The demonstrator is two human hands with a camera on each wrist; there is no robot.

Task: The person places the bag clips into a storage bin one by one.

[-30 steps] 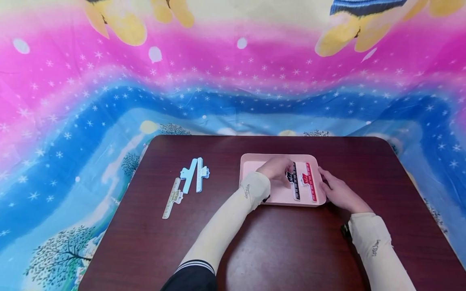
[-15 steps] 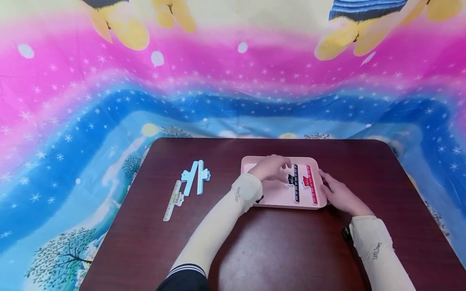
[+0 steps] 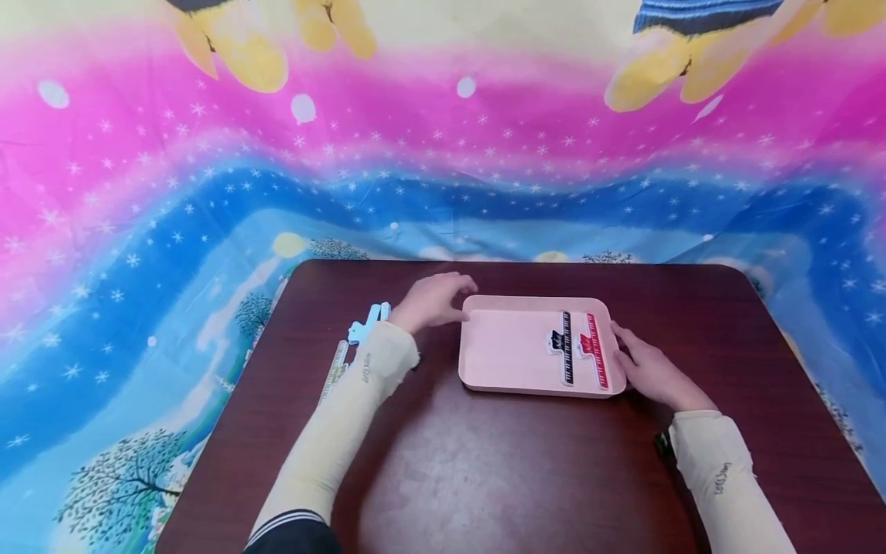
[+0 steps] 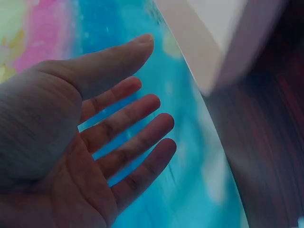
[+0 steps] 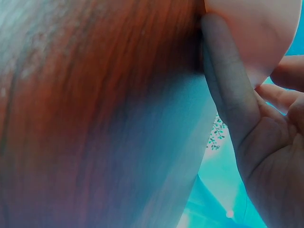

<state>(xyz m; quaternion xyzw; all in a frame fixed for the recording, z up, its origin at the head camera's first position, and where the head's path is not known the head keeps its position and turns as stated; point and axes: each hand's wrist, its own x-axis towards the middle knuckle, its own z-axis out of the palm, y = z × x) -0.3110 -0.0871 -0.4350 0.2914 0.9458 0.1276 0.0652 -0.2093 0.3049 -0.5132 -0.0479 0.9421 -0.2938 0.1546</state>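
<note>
In the head view a pink tray (image 3: 512, 346) lies on the dark table. Toward its right side are a black ruler clip (image 3: 567, 350) and a red ruler clip (image 3: 597, 350), side by side. My left hand (image 3: 432, 300) hovers by the tray's left edge, holding nothing; in the left wrist view its fingers (image 4: 137, 156) are spread apart. Against the tray's right wall rests my right hand (image 3: 657, 375); the right wrist view shows its straight thumb along the pink wall (image 5: 259, 35). Left of the tray, light-blue clips (image 3: 363, 327) and a beige ruler clip (image 3: 335, 365) are partly hidden by the left forearm.
The table (image 3: 484, 462) has rounded far corners. A colourful printed cloth (image 3: 443, 169) hangs behind it and along its sides. Cream sleeves cover both forearms, and the left one crosses the table's left part.
My left hand has moved out of the tray to the left, away from the black clip, which stays in the tray. The right hand has stayed at the tray's right side.
</note>
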